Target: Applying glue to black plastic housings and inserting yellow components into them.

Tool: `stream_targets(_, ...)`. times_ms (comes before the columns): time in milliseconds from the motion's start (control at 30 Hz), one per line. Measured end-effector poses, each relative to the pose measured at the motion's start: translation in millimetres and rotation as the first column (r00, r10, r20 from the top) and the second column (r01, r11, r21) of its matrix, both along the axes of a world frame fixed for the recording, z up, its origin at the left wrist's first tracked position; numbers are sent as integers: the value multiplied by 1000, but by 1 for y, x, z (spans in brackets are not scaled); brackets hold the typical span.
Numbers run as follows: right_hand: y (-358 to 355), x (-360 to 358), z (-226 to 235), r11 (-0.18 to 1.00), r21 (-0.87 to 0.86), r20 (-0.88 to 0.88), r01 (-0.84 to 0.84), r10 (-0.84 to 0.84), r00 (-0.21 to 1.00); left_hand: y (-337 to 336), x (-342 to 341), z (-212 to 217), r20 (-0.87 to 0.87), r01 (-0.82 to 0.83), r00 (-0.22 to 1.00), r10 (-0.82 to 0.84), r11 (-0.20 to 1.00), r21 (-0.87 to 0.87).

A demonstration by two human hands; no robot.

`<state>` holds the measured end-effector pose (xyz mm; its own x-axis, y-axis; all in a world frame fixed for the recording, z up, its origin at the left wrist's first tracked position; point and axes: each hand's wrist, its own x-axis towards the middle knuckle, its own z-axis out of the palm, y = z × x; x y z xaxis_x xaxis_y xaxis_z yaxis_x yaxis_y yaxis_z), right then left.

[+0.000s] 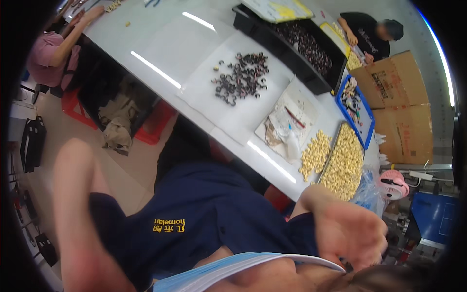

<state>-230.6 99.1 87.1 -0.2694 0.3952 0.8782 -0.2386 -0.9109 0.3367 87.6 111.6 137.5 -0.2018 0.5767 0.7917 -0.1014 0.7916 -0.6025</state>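
Observation:
My right hand [351, 230] is raised close to the camera at the lower right. It is blurred and its fingers are curled; whether it holds anything cannot be told. It hovers just above a light blue face mask [228, 269] at the bottom edge. My left arm [73, 194] comes up bare from a navy sleeve at the left and runs down to the lower edge, where its hand is a blur. Between the arms is my navy shirt [204, 204]. Both hands are well off the white table [165, 48].
On the table lie a heap of dark ring-shaped parts [242, 78], crumpled plastic bags [287, 127], cream-coloured small parts [314, 155] beside a tray of them [346, 163], a blue tray [359, 113] and a black bin [301, 48]. Cardboard boxes [401, 114] and a pink fan [392, 183] stand at the right. Two other people [48, 53] [369, 34] work at the far ends.

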Motion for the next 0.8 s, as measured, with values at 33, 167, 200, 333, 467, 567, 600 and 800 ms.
stream_targets(33, -9, 9, -15, 996, 80, 37, -44, 41, 998, -10, -9, -20, -153, 206, 968, -197, 977, 46)
stream_targets(167, -15, 28, -35, 804, 583, -457, -115, 441, 772, -59, -29, -56, -567, 757, 534, -627, 654, -10)
stream_targets(200, -16, 26, -34, 787, 611, -576, -88, 517, 633, -76, -38, -59, -333, 674, 696, -636, 420, 608)
stream_targets(333, -8, 43, -40, 773, 633, -647, -38, 556, 521, -83, -74, -47, -332, 2, 211, -919, -339, 941)
stream_targets(467, -8, 52, -53, 748, 622, -487, -231, 601, 634, -78, -83, -33, -463, 41, 118, -878, -462, 886)
stream_targets(567, -12, 54, -62, 685, 704, -377, -188, 585, 718, -78, -85, -33, -440, 51, 100, -892, -437, 898)
stream_targets(600, -15, 54, -65, 660, 734, -355, -159, 573, 738, -78, -85, -34, -452, 61, 95, -887, -448, 892)
stream_targets(800, -21, 52, -78, 559, 826, -299, -78, 551, 779, -79, -93, -37, -408, 177, 72, -910, -391, 903)
